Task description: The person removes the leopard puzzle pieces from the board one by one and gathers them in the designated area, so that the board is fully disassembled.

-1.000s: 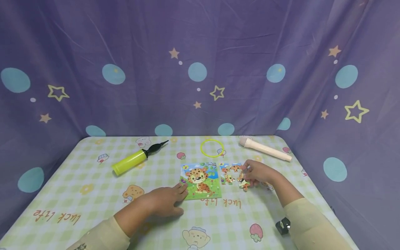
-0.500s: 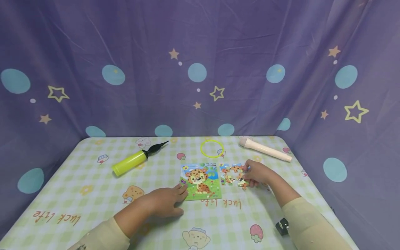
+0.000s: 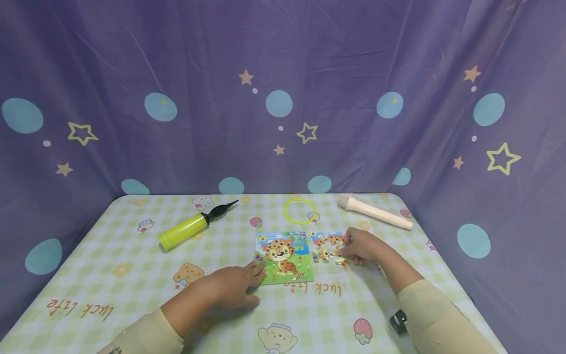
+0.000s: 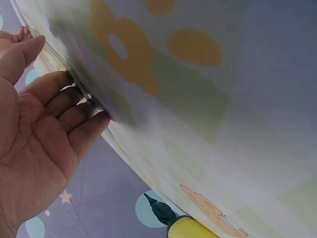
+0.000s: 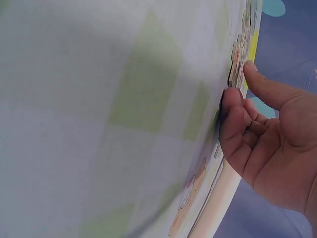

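Note:
A square picture board (image 3: 287,265) of a cartoon leopard lies mid-table. My left hand (image 3: 236,285) rests its fingertips on the board's left edge; in the left wrist view its fingers (image 4: 64,106) are loosely extended, thumb apart. Right of the board is a small leopard jigsaw puzzle (image 3: 319,241), partly joined, with a gap near its middle. My right hand (image 3: 362,246) pinches a puzzle piece (image 3: 343,264) at the puzzle's lower right, covering most of it. In the right wrist view the thumb (image 5: 253,74) reaches over the pieces and the other fingers (image 5: 235,119) curl low at the tabletop.
A yellow-green hand pump (image 3: 183,231) with a black nozzle lies at the left. A thin yellow ring (image 3: 285,215) lies behind the board. A pale pink tube-shaped stick (image 3: 380,212) is at the back right. A small black object (image 3: 399,322) is beside the right sleeve.
My right hand has shifted the puzzle piece slightly up and left against the rest of the puzzle, and its thumb has come further left. My left hand has stayed still.

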